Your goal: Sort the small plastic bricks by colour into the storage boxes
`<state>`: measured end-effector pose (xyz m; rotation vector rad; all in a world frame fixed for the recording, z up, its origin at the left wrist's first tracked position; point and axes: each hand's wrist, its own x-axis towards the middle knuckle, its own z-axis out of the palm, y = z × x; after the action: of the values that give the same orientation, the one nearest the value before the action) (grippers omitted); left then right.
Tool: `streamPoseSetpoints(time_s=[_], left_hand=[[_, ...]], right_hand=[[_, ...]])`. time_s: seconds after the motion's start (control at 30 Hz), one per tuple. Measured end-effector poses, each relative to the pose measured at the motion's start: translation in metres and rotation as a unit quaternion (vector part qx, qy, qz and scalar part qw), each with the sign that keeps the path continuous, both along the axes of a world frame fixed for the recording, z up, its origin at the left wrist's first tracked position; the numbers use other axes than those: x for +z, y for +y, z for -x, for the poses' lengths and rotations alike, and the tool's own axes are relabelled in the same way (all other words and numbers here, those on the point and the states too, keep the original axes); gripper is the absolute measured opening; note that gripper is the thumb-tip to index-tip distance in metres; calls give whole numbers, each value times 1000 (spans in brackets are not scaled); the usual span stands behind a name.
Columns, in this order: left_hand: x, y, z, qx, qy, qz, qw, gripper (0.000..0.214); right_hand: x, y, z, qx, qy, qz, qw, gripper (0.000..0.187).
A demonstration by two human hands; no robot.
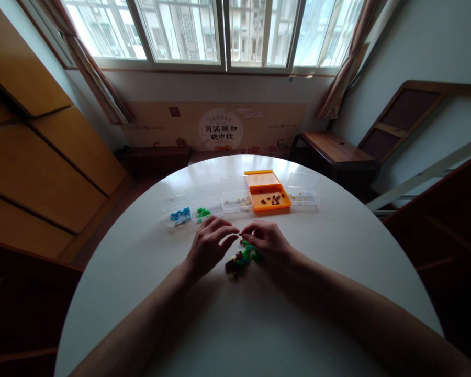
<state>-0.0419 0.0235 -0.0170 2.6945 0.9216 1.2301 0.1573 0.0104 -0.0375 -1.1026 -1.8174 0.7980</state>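
Observation:
Just above a loose pile of small toy bricks (252, 252), in green, brown, blue and pale yellow, my two hands almost meet. My right hand (270, 238) pinches a tiny dark brick (240, 234) between thumb and index finger. Curved in from the other side, my left hand (211, 241) has its thumb and index finger apart, the fingertips close to that brick. Nothing shows in the left hand. Part of the pile is hidden under my right hand.
Along the far side of the white round table (141, 293) stand open lidded boxes: a clear one with blue bricks (180, 214), one with green bricks (203, 213), one with pale bricks (243, 201), an orange box (271, 208) with dark bricks, and a clear box (304, 200) with yellow bricks.

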Motion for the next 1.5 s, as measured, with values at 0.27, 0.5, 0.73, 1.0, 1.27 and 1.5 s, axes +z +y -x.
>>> streamPoseSetpoints(time_s=[0.27,0.5,0.73,1.0,1.27,1.5], left_hand=[[-1,1,-2,-12,77,27,997,13],[8,0,-6,-40,145,51,987,14],[8,-1,-5,-36,178,44,982,15],[7,-3,-5,-41,156,66,985,9],[6,-2,-4,-43,120,75,989,11],[8,-1,-5,-36,36,31,998,9]], right_hand=[[4,30,-43,-247,-61,-69,965,19],[1,53,-78,-356,-77,-56,930,23],[-3,57,-81,-361,-77,-46,928,26],[-3,52,-77,-350,-58,-55,933,24],[-1,40,-61,-302,-34,-65,951,22],[3,18,-29,-84,20,-14,996,22]])
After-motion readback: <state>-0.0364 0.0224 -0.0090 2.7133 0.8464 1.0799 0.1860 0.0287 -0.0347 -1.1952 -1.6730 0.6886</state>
